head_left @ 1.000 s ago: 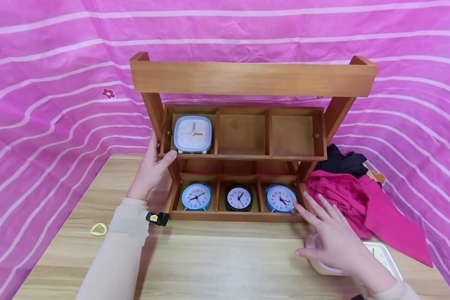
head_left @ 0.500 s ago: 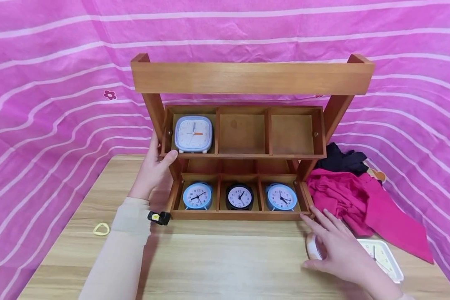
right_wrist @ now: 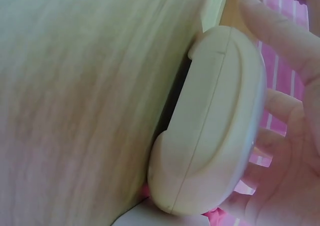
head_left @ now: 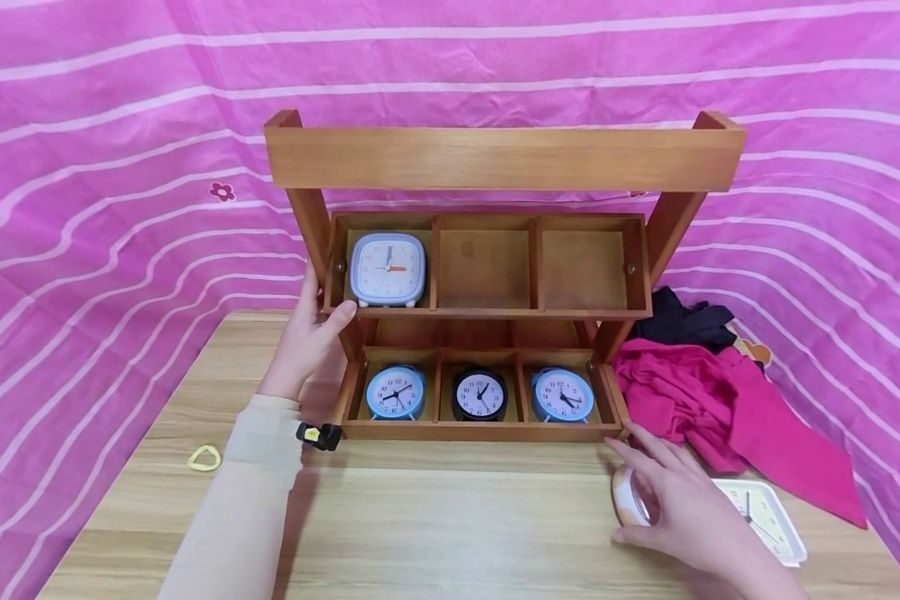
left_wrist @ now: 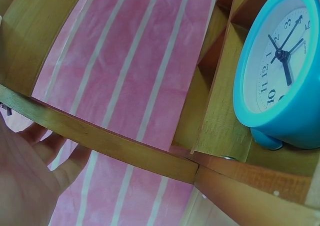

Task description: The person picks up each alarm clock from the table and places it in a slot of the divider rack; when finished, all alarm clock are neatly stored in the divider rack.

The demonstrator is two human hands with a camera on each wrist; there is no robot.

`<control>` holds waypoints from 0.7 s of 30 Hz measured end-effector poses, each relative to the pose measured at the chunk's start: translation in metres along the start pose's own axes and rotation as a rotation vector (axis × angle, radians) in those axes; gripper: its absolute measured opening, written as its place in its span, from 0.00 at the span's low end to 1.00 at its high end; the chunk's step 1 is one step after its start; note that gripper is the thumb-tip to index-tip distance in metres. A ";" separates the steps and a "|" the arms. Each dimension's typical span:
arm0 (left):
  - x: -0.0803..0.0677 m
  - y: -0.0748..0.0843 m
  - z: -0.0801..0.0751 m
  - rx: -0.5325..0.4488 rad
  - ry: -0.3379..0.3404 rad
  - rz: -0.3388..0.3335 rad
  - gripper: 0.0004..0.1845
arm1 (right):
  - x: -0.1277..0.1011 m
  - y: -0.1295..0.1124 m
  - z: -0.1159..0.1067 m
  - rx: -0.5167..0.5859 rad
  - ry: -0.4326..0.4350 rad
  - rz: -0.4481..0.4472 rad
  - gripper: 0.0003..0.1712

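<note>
My left hand [head_left: 303,342] grips the left end of a two-tier wooden rack [head_left: 487,432], thumb at the front edge of the upper tier. In the left wrist view its fingers [left_wrist: 75,166] bend round the side post. A blue-rimmed square clock [head_left: 387,268] stands in the upper left compartment. Below it are a blue round alarm clock [head_left: 395,392], a black one [head_left: 480,395] and another blue one [head_left: 562,395]. My right hand [head_left: 682,508] spreads over a cream rounded clock [right_wrist: 210,121] lying on the table and partly hides it. Its thumb stands apart from the casing.
A white square clock [head_left: 765,518] lies on the table beyond my right wrist. Crumpled magenta cloth [head_left: 690,400] and black cloth [head_left: 686,321] lie right of the rack. A yellow ring [head_left: 204,458] is at left. A pink striped curtain [head_left: 495,50] hangs behind.
My right hand has drawn back and down from the lower right blue clock to over the cream clock, uncovering more of the white square clock. The left hand keeps its grip.
</note>
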State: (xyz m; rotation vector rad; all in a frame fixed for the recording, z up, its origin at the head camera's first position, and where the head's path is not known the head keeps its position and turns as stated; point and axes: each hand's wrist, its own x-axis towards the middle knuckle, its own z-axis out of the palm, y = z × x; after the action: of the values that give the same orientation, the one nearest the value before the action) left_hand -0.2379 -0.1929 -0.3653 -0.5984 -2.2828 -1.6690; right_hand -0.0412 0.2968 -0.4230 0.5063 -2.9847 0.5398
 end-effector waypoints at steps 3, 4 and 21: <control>0.001 0.001 0.000 -0.001 0.000 0.002 0.48 | -0.001 0.001 0.000 -0.003 0.044 -0.019 0.58; 0.001 0.002 0.000 0.003 0.000 0.001 0.48 | -0.002 0.001 0.000 -0.006 0.056 -0.024 0.56; -0.001 0.004 0.000 -0.003 0.002 -0.028 0.48 | -0.001 0.000 -0.007 -0.034 -0.161 0.047 0.56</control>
State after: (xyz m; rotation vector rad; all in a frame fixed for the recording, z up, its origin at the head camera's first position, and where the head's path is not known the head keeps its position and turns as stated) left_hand -0.2349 -0.1917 -0.3630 -0.5683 -2.2979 -1.6854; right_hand -0.0407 0.2997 -0.4170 0.5002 -3.1599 0.4721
